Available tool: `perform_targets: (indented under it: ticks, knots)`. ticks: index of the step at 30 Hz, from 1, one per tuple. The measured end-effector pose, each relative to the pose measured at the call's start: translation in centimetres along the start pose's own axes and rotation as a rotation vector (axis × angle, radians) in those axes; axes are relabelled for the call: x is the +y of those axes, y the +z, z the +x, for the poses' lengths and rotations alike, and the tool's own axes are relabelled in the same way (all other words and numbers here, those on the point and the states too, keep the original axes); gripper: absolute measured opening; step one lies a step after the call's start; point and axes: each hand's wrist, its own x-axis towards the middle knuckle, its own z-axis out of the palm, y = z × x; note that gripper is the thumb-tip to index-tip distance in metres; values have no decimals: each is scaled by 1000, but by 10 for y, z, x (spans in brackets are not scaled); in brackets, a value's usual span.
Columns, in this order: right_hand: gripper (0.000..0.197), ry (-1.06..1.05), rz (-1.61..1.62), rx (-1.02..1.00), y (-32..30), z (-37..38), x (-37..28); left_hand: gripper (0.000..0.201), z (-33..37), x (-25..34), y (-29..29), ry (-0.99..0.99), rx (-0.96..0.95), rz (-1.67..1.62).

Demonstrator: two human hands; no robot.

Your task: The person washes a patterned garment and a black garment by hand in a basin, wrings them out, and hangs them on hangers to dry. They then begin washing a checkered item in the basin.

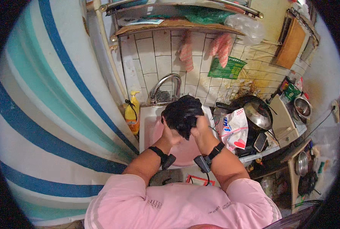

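A bunched black cloth (183,114), perhaps a garment, is held up in front of me over a pink basin (183,154). My left hand (170,133) grips its left side, with the fingers partly hidden by the fabric. On the other side my right hand (201,129) is closed around the cloth too. The basin sits in a white sink (144,114), below a curved metal faucet (166,78). Both wrists wear black straps with small devices on them.
Left of the sink stands a yellow pump bottle (132,114), next to a striped curtain (74,95). To the right are a white plastic bag (235,128), a dark wok (267,105) and a phone (260,141). A shelf (177,26) hangs above, with pink cloths (220,47) under it.
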Motion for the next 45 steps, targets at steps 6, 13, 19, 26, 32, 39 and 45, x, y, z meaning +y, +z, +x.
perform_targets:
  ticks: [6, 13, 19, 26, 32, 39, 45]
  knots:
    - [39, 67, -72, 247, -64, -10, -27, 56, 22, 23, 8, 142, -23, 46]
    - [42, 228, -243, 191, -126, -10, -58, 56, 41, 38, 66, 172, 14, 136]
    - [71, 326, -75, -338, -100, -47, -75, 42, 40, 27, 93, 165, 132, 227]
    - [86, 573, -24, -155, -74, -55, -56, 29, 36, 15, 76, 109, 141, 331]
    - [46, 233, -57, 44, -96, -6, -56, 35, 25, 13, 79, 145, 62, 332]
    - [38, -313, -536, 94, -19, -15, -76, 42, 11, 16, 93, 147, 85, 141]
    - [42, -950, -1613, -232, 24, -36, -79, 38, 26, 22, 85, -10, -146, 240]
